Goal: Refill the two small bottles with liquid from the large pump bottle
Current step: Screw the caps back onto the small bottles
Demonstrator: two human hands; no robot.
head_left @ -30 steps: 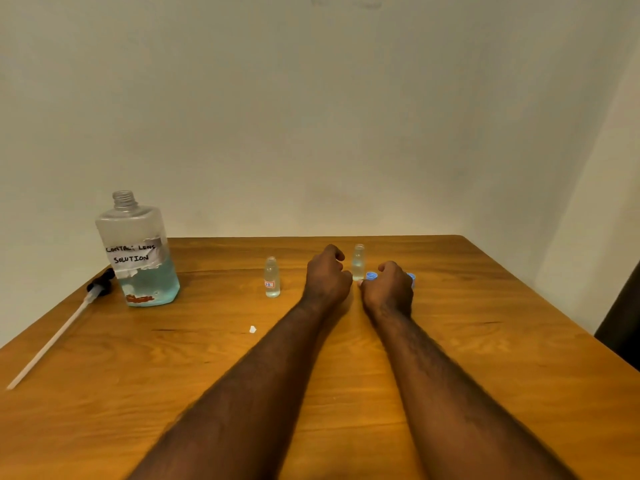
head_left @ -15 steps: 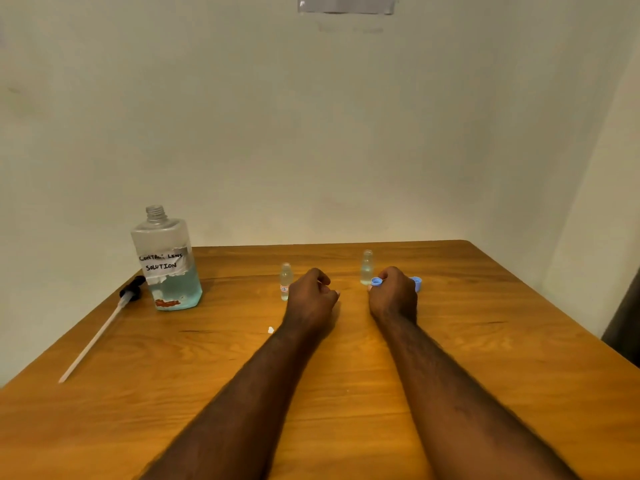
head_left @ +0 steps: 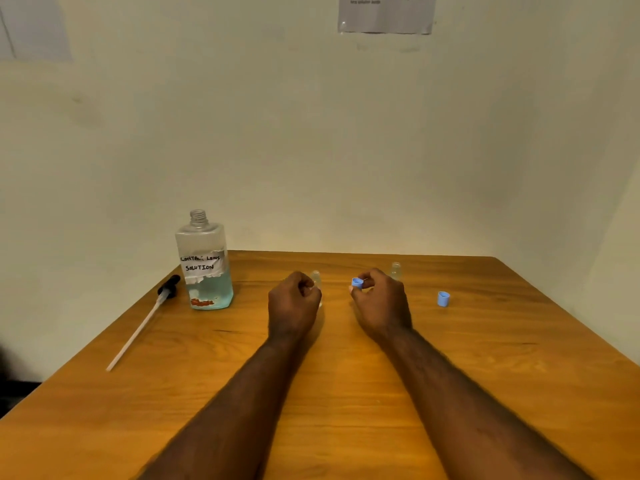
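Observation:
The large clear bottle [head_left: 204, 265], labelled contact lens solution, stands uncapped at the back left with blue liquid in its lower part. Its black-headed pump with a white tube [head_left: 145, 320] lies on the table to its left. My left hand [head_left: 294, 306] is curled around the left small bottle [head_left: 316, 276], which it mostly hides. My right hand [head_left: 381, 303] pinches a blue cap [head_left: 356, 283] between thumb and fingers, just right of that bottle. The second small bottle [head_left: 395, 270] stands open behind my right hand. Another blue cap [head_left: 443, 298] sits on the table to the right.
The wooden table [head_left: 346, 393] meets pale walls at the back and on the right. A sheet of paper [head_left: 386, 12] hangs on the back wall. The table's left edge runs diagonally past the pump.
My left hand has moved left from near the right small bottle to the left one. My right hand has lifted one blue cap, and the other is now uncovered. The view has tilted up.

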